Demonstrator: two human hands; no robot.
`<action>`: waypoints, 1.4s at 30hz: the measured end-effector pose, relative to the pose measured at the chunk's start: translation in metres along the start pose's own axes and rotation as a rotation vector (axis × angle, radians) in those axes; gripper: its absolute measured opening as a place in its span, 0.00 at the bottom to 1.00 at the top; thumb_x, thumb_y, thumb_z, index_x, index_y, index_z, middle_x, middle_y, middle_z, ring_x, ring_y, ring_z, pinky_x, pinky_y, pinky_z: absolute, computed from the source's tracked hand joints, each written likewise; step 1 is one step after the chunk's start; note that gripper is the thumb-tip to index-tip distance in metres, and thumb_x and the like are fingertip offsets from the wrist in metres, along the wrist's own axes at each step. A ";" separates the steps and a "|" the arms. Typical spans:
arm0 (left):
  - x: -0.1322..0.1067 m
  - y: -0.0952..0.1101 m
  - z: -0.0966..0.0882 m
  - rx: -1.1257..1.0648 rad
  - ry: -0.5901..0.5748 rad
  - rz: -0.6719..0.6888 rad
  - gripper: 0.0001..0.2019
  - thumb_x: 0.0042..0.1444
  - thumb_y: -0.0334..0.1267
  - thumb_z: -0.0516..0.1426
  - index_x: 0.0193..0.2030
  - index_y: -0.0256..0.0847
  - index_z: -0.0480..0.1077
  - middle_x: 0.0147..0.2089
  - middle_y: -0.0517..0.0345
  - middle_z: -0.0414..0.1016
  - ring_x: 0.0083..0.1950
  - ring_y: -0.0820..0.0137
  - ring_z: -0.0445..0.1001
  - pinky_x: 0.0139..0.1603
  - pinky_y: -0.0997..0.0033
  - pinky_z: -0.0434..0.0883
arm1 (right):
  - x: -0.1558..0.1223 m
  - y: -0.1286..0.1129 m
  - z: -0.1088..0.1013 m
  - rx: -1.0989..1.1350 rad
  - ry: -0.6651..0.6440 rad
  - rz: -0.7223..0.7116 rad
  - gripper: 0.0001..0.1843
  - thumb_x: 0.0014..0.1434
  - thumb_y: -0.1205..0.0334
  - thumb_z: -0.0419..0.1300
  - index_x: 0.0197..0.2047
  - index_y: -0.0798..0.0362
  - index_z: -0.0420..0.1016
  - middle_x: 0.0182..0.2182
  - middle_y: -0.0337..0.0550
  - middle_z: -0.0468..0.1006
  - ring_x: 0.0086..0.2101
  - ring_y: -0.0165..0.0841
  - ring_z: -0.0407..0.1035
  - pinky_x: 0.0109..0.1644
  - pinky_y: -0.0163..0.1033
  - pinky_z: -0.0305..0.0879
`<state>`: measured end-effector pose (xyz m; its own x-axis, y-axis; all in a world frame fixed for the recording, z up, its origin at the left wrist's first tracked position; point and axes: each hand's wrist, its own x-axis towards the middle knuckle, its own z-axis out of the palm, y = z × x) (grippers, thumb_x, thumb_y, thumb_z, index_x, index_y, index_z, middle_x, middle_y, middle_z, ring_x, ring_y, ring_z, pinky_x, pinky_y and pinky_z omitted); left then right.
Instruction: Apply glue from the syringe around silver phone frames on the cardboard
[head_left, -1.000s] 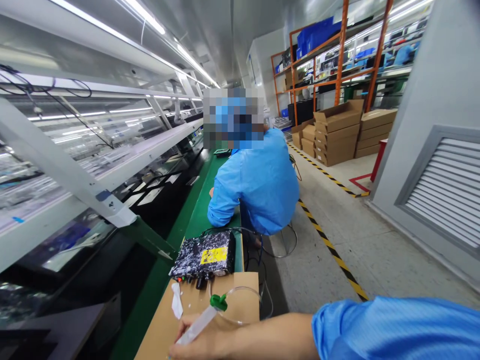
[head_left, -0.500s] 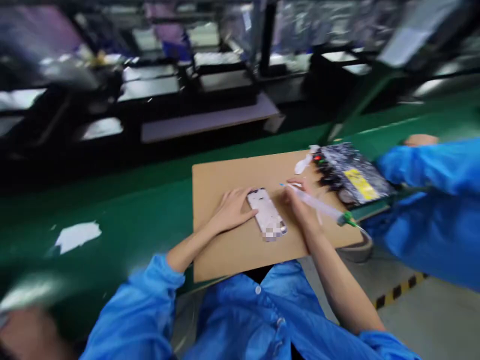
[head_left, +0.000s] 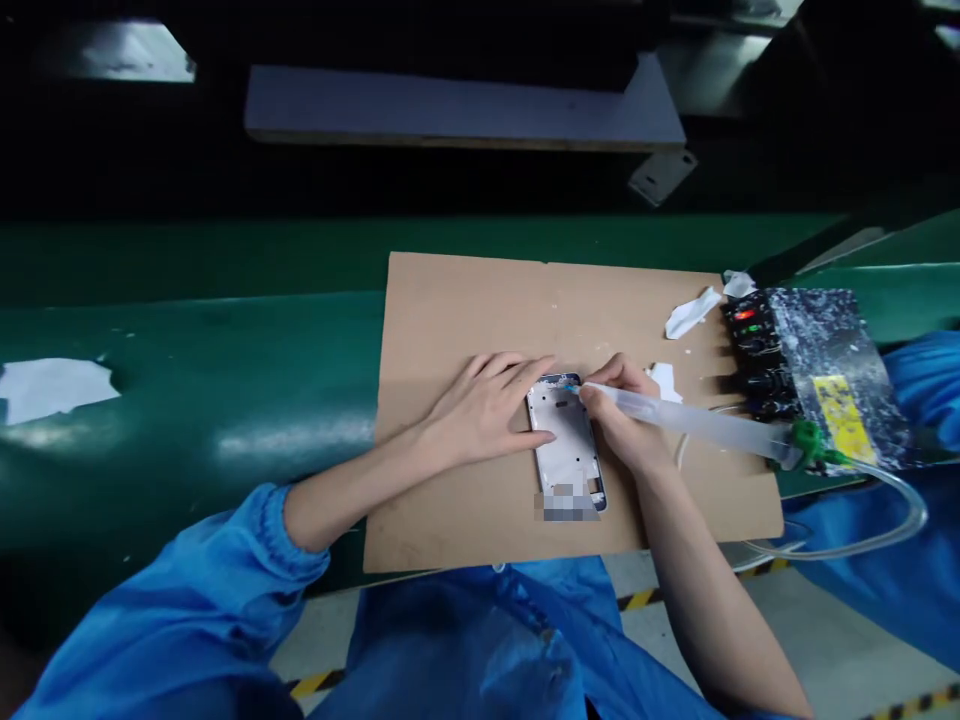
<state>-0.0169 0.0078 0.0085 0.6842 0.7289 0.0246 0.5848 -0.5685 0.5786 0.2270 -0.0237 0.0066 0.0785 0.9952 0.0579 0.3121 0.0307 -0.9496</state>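
The left hand (head_left: 487, 415) is spread out, its thumb on a flat, silvery phone frame (head_left: 564, 440). The right hand (head_left: 628, 418) pinches a long, cloudy plastic syringe (head_left: 716, 425) with a green cap (head_left: 807, 445). Its blue tip (head_left: 571, 388) points at the frame's top. Under them is a brown cardboard sheet (head_left: 457, 310). A white-specked black box (head_left: 814, 325) sits to the right.

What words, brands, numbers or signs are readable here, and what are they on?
No text can be read.
Yellow label on the speckled box: any print is too blurred.
Red light on the box's knob side: any digits too small.
Pale phone-shaped frame: partly pixelated, no lettering readable.
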 end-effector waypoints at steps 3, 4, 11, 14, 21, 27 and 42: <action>0.000 0.001 0.001 -0.001 -0.004 -0.003 0.43 0.69 0.61 0.64 0.83 0.44 0.58 0.78 0.46 0.72 0.78 0.55 0.67 0.79 0.54 0.60 | -0.003 0.000 0.001 -0.060 0.031 -0.018 0.14 0.64 0.52 0.72 0.35 0.49 0.75 0.27 0.34 0.76 0.27 0.31 0.68 0.30 0.35 0.64; -0.001 0.001 0.001 0.002 -0.002 -0.005 0.44 0.69 0.61 0.64 0.83 0.44 0.57 0.78 0.46 0.72 0.78 0.55 0.67 0.79 0.54 0.59 | -0.004 -0.001 0.001 -0.059 0.036 -0.025 0.13 0.65 0.52 0.73 0.35 0.49 0.75 0.28 0.35 0.77 0.27 0.31 0.69 0.31 0.35 0.64; -0.002 0.001 -0.001 -0.003 -0.011 -0.006 0.44 0.70 0.60 0.64 0.85 0.47 0.55 0.80 0.48 0.70 0.78 0.53 0.67 0.80 0.52 0.58 | -0.008 -0.004 -0.001 -0.039 0.052 -0.057 0.13 0.67 0.51 0.72 0.37 0.48 0.75 0.28 0.35 0.76 0.27 0.31 0.68 0.30 0.36 0.64; -0.001 0.002 -0.002 -0.011 -0.007 -0.011 0.43 0.71 0.57 0.63 0.86 0.47 0.54 0.81 0.48 0.69 0.79 0.53 0.66 0.81 0.51 0.59 | -0.008 -0.004 -0.001 -0.071 0.079 -0.064 0.15 0.66 0.49 0.71 0.36 0.47 0.74 0.26 0.34 0.75 0.25 0.31 0.66 0.28 0.36 0.62; -0.003 0.005 -0.010 0.047 0.045 0.191 0.39 0.70 0.26 0.52 0.87 0.43 0.51 0.87 0.51 0.58 0.87 0.60 0.55 0.86 0.51 0.56 | -0.005 0.002 -0.004 -0.019 0.330 -0.108 0.16 0.68 0.47 0.69 0.37 0.47 0.72 0.25 0.32 0.72 0.24 0.30 0.64 0.30 0.38 0.62; -0.010 0.020 -0.024 0.249 -0.162 0.294 0.43 0.69 0.20 0.51 0.87 0.55 0.53 0.88 0.60 0.56 0.90 0.56 0.48 0.88 0.35 0.47 | 0.001 0.013 -0.012 0.062 0.485 -0.083 0.13 0.71 0.47 0.64 0.41 0.45 0.68 0.29 0.33 0.68 0.25 0.30 0.62 0.31 0.38 0.60; -0.009 0.044 -0.039 0.483 -0.131 -0.010 0.47 0.63 0.58 0.69 0.79 0.29 0.64 0.60 0.36 0.84 0.61 0.46 0.80 0.74 0.45 0.64 | 0.010 0.014 -0.006 0.353 0.437 -0.022 0.14 0.60 0.51 0.66 0.32 0.45 0.65 0.24 0.31 0.66 0.21 0.28 0.55 0.25 0.37 0.50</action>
<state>-0.0144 -0.0084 0.0654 0.7080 0.6992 -0.0994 0.7058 -0.6956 0.1340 0.2373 -0.0140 -0.0042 0.4839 0.8654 0.1298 -0.0117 0.1547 -0.9879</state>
